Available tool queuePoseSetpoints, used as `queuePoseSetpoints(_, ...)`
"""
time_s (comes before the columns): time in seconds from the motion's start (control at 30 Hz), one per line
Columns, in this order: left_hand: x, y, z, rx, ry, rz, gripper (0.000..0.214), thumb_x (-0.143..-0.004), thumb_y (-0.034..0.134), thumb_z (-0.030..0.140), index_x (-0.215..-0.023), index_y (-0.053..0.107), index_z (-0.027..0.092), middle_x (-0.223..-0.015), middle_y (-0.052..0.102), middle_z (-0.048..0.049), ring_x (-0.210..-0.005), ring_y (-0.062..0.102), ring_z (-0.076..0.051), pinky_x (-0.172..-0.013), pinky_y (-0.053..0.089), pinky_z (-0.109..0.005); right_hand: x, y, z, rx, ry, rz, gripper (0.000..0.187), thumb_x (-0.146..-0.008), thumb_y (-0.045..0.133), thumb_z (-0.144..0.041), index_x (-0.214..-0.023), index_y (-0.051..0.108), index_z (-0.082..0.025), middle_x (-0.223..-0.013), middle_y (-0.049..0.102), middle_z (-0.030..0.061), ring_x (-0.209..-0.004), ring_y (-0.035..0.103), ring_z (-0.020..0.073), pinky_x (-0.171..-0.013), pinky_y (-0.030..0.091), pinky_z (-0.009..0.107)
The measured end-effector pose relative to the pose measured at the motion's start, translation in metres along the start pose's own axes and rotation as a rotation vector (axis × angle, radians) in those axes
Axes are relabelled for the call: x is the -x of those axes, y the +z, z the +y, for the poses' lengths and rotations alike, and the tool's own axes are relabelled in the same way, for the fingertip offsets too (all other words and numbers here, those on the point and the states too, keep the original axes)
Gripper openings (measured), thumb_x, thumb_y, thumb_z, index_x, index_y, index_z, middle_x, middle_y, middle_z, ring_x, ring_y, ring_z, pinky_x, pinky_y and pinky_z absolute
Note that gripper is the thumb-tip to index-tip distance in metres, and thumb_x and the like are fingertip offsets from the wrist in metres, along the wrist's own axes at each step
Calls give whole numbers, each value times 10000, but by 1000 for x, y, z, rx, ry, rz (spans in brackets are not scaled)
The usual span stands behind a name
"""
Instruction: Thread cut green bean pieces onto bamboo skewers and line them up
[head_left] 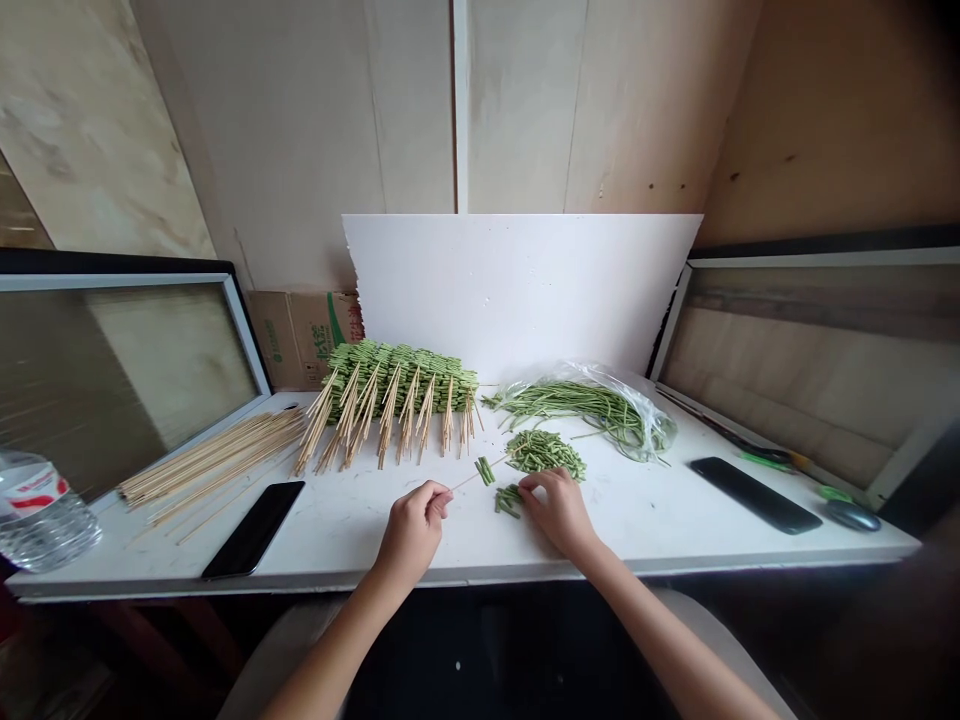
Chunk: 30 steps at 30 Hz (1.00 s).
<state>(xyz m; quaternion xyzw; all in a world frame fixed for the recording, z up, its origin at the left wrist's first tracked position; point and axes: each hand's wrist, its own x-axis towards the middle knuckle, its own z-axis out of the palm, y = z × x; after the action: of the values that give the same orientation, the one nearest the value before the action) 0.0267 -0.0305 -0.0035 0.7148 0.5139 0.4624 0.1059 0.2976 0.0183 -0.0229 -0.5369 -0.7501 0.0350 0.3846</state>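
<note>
My left hand (pixel 415 525) is closed around the end of a thin wooden skewer (pixel 465 481), which points up and to the right. Several short pieces of green bean (pixel 484 470) are threaded crosswise near its far part. Bent down to the table, my right hand (pixel 556 510) has its fingertips drawn together at a small group of cut bean pieces (pixel 508 501). Whether a piece is between those fingertips is hidden. Just beyond it lies a larger heap of cut beans (pixel 546 452).
Filled bean skewers (pixel 405 372) are stacked behind left. Bare skewers (pixel 217 455), a black phone (pixel 253 530) and a water bottle (pixel 45 515) lie or stand left. Long beans (pixel 577 402) in a plastic bag (pixel 654 425), another phone (pixel 755 494) and a mouse (pixel 853 515) are right.
</note>
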Motion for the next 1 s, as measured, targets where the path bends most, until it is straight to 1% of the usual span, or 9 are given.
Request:
queuePoseSetpoints(0.1, 0, 0, -1, -13, 23, 5, 246, -999, 492, 303, -853, 664, 206, -674, 664, 0, -636, 646, -164, -652, 467, -249, -5, -7, 0, -176, 75, 40, 256, -915, 629, -343, -1096, 773, -234, -944, 769, 92, -959, 631, 327, -828, 493, 456)
queuePoseSetpoints(0.2, 0, -1, 0, -21, 46, 12, 249, -1006, 489, 310, -858, 660, 207, -673, 659, 2, -627, 637, -161, -649, 470, -248, -13, -20, -2, -484, 233, -2, 329, -900, 664, -499, -1037, 783, -225, -1024, 771, 103, -890, 670, 289, -760, 516, 408)
queuePoseSetpoints(0.27, 1, -2, 1, -25, 65, 19, 252, -1009, 487, 312, -857, 659, 209, -669, 653, 4, -619, 631, -159, -643, 472, -246, -17, -28, -5, -696, 332, -27, 387, -866, 701, -567, -1032, 775, -225, -1030, 768, 89, -896, 677, 268, -754, 518, 377)
queuePoseSetpoints(0.37, 1, -2, 3, -28, 93, 24, 257, -1016, 478, 313, -865, 658, 210, -670, 645, 3, -614, 622, -157, -636, 475, -246, -20, -35, -11, -956, 416, -19, 434, -819, 749, -603, -1038, 755, -228, -987, 750, 62, -965, 667, 253, -757, 511, 330)
queuePoseSetpoints(0.43, 2, -2, 4, -30, 109, 23, 258, -1023, 471, 313, -874, 655, 209, -673, 641, 1, -612, 617, -156, -639, 478, -247, -21, -37, -15, -1076, 454, -4, 443, -786, 780, -610, -1011, 746, -229, -969, 743, 56, -994, 664, 253, -745, 509, 311)
queuePoseSetpoints(0.57, 4, -1, 5, -38, 119, 15, 258, -1030, 468, 318, -884, 650, 209, -675, 635, -2, -610, 610, -155, -643, 478, -249, -21, -39, -22, -1203, 484, 4, 433, -744, 822, -599, -956, 736, -230, -1004, 756, 69, -1076, 670, 283, -777, 532, 325)
queuePoseSetpoints(0.73, 5, -1, 7, -40, 117, 6, 254, -1030, 482, 318, -877, 652, 208, -670, 630, 0, -604, 601, -152, -641, 474, -247, -20, -45, -30, -1326, 408, -69, 392, -796, 806, -566, -952, 744, -213, -1120, 767, 101, -1197, 659, 293, -941, 550, 381)
queuePoseSetpoints(0.83, 5, -2, 7, -41, 116, 6, 254, -1027, 486, 311, -870, 657, 206, -664, 628, 0, -598, 595, -150, -638, 472, -246, -20, -47, -32, -1351, 388, -73, 366, -816, 800, -547, -960, 750, -214, -1133, 773, 102, -1170, 684, 282, -1009, 542, 414)
queuePoseSetpoints(1.0, 5, -4, 10, -47, 125, 10, 261, -1019, 488, 293, -842, 658, 204, -650, 621, 4, -582, 587, -143, -626, 462, -238, -19, -48, -32, -1380, 400, -62, 360, -802, 831, -512, -978, 767, -204, -1126, 780, 115, -1126, 710, 284, -1030, 544, 441)
